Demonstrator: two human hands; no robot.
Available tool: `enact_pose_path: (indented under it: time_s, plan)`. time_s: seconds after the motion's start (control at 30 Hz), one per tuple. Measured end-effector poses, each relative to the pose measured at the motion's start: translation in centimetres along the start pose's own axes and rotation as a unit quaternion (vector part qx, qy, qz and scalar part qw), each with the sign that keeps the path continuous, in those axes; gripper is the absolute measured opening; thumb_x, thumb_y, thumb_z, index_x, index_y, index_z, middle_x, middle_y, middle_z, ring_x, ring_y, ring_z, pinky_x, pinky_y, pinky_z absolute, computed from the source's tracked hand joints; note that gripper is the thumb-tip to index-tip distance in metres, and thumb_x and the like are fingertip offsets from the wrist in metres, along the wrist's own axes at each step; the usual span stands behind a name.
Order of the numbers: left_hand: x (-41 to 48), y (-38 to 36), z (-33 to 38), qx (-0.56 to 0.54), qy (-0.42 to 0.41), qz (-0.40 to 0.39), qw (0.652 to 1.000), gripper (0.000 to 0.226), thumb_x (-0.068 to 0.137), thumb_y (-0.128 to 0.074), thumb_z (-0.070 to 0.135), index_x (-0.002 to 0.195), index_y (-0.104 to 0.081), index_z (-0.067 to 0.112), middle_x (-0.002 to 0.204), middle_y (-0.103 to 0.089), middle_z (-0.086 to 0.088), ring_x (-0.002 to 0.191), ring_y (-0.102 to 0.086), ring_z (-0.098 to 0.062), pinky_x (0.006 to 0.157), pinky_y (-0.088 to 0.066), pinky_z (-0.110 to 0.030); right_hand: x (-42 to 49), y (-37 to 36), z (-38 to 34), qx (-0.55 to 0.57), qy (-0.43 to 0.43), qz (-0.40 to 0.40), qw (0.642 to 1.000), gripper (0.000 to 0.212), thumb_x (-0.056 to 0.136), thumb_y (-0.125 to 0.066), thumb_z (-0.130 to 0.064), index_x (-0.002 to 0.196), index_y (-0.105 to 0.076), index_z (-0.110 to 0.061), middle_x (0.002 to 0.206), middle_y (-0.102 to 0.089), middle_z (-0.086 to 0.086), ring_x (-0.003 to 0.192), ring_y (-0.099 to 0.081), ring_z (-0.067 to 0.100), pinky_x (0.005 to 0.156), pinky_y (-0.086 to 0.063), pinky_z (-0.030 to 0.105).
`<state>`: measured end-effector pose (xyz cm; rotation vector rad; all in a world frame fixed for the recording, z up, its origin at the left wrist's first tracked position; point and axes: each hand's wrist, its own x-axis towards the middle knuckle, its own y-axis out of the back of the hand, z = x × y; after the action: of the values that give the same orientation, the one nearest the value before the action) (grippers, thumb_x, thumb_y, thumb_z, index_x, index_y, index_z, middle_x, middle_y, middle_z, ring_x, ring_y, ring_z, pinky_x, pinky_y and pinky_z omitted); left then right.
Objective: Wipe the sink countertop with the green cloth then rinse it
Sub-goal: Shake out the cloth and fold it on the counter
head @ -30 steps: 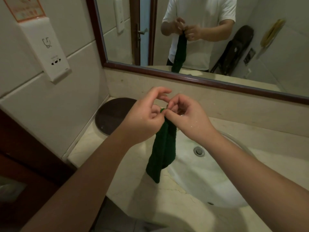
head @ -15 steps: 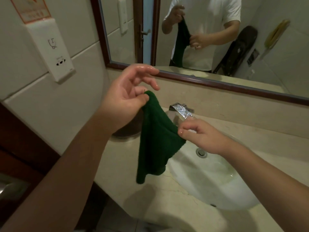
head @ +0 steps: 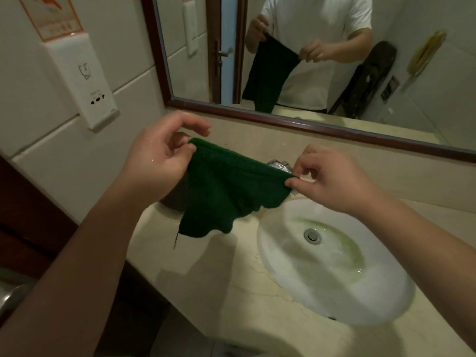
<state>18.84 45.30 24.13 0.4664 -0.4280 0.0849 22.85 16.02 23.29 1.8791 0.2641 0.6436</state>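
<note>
The green cloth (head: 226,191) hangs spread out in the air above the beige marble countertop (head: 213,274), left of the white oval sink basin (head: 304,276). My left hand (head: 159,161) pinches its upper left corner and my right hand (head: 332,181) pinches its upper right corner, so the top edge is stretched between them. A loose thread dangles from the cloth's lower left corner. The chrome faucet (head: 279,166) shows just behind the cloth's top edge, partly hidden.
A dark round lid or bin top (head: 175,199) sits on the counter at the back left, mostly behind the cloth. A framed mirror (head: 309,60) lines the back wall. A white wall dispenser (head: 82,81) hangs at left. The counter's front edge drops off at lower left.
The cloth was bunched and hanging from both hands held together. My hands have moved apart, left hand up and left, right hand to the right, and the cloth is now spread open between them.
</note>
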Motion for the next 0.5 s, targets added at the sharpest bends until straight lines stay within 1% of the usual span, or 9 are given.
enact_pose_path:
  time_s: [0.03,0.1,0.13,0.17,0.23,0.3,0.33,0.43,0.5]
  plan:
    - [0.0,-0.1,-0.2,0.010,-0.011,0.000,1.000,0.038,0.091,-0.054,-0.006,0.107,-0.063,0.027,0.101,-0.066,0.008,0.070,-0.059,-0.014,0.070,-0.057,-0.035,0.2,0.1,0.2,-0.009,-0.010,-0.027,1.000,0.016,0.079,-0.071,-0.043,0.074,-0.063,-0.030,0.086,-0.056,-0.007,0.072,-0.056,0.018,0.067,-0.049,0.037]
    - [-0.1,-0.3,-0.4,0.025,-0.036,0.004,0.999,0.035,0.091,-0.053,-0.006,0.108,-0.063,0.023,0.097,-0.064,0.005,0.069,-0.059,-0.009,0.063,-0.050,-0.022,0.4,0.3,0.3,-0.028,-0.016,-0.072,0.997,0.019,0.078,-0.065,-0.052,0.074,-0.062,-0.033,0.092,-0.061,-0.008,0.077,-0.060,0.020,0.071,-0.051,0.038]
    - [-0.1,-0.4,-0.5,0.036,-0.049,0.009,0.998,0.034,0.091,-0.053,-0.007,0.107,-0.063,0.021,0.094,-0.063,0.003,0.067,-0.058,-0.008,0.060,-0.047,-0.018,0.6,0.4,0.3,-0.044,-0.013,-0.083,0.995,0.024,0.079,-0.058,-0.056,0.076,-0.063,-0.033,0.091,-0.064,-0.008,0.077,-0.061,0.020,0.071,-0.052,0.038]
    - [-0.1,-0.6,-0.6,0.044,-0.060,0.014,0.997,0.034,0.090,-0.054,-0.008,0.106,-0.063,0.020,0.095,-0.063,0.000,0.068,-0.059,-0.009,0.059,-0.047,-0.019,0.7,0.6,0.3,-0.063,-0.012,-0.087,0.994,0.029,0.080,-0.052,-0.057,0.078,-0.066,-0.031,0.087,-0.068,-0.008,0.076,-0.063,0.019,0.069,-0.053,0.038]
    - [0.0,-0.6,-0.7,0.045,-0.074,0.022,0.996,0.035,0.089,-0.054,-0.009,0.105,-0.063,0.021,0.102,-0.065,-0.006,0.081,-0.064,-0.017,0.069,-0.055,-0.030,0.9,0.9,0.5,-0.072,-0.017,-0.079,0.994,0.029,0.084,-0.052,-0.050,0.081,-0.069,-0.027,0.080,-0.071,-0.007,0.074,-0.065,0.019,0.068,-0.054,0.036]
    - [0.0,-0.4,-0.8,0.037,-0.077,0.035,0.996,0.040,0.089,-0.054,-0.009,0.103,-0.063,0.027,0.107,-0.066,-0.007,0.092,-0.066,-0.019,0.082,-0.057,-0.037,1.0,1.0,0.5,-0.003,-0.034,-0.064,0.997,0.019,0.085,-0.062,-0.036,0.075,-0.070,-0.023,0.078,-0.073,-0.005,0.074,-0.066,0.016,0.069,-0.054,0.034]
    - [0.0,-0.2,-0.9,0.034,-0.073,0.041,0.996,0.043,0.089,-0.054,-0.008,0.101,-0.063,0.032,0.105,-0.067,-0.006,0.092,-0.067,-0.021,0.084,-0.057,-0.042,1.0,1.1,0.5,0.043,-0.045,-0.055,0.997,0.016,0.083,-0.067,-0.030,0.071,-0.071,-0.021,0.076,-0.073,-0.004,0.072,-0.066,0.013,0.069,-0.053,0.033]
    - [0.2,0.3,-1.3,0.029,-0.058,0.052,0.997,0.046,0.089,-0.056,-0.004,0.099,-0.063,0.040,0.093,-0.069,-0.014,0.079,-0.064,-0.040,0.073,-0.054,-0.061,0.9,1.4,-0.1,0.142,-0.074,-0.031,0.987,0.016,0.079,-0.074,-0.020,0.065,-0.069,-0.014,0.068,-0.071,-0.003,0.067,-0.065,0.010,0.066,-0.053,0.027]
    - [0.1,0.4,-1.5,0.029,-0.051,0.057,0.997,0.044,0.089,-0.058,-0.004,0.099,-0.064,0.039,0.089,-0.067,-0.021,0.072,-0.061,-0.047,0.066,-0.052,-0.064,0.8,1.4,-0.3,0.170,-0.089,-0.019,0.981,0.017,0.078,-0.076,-0.018,0.065,-0.065,-0.014,0.066,-0.070,0.000,0.066,-0.066,0.015,0.065,-0.053,0.027]
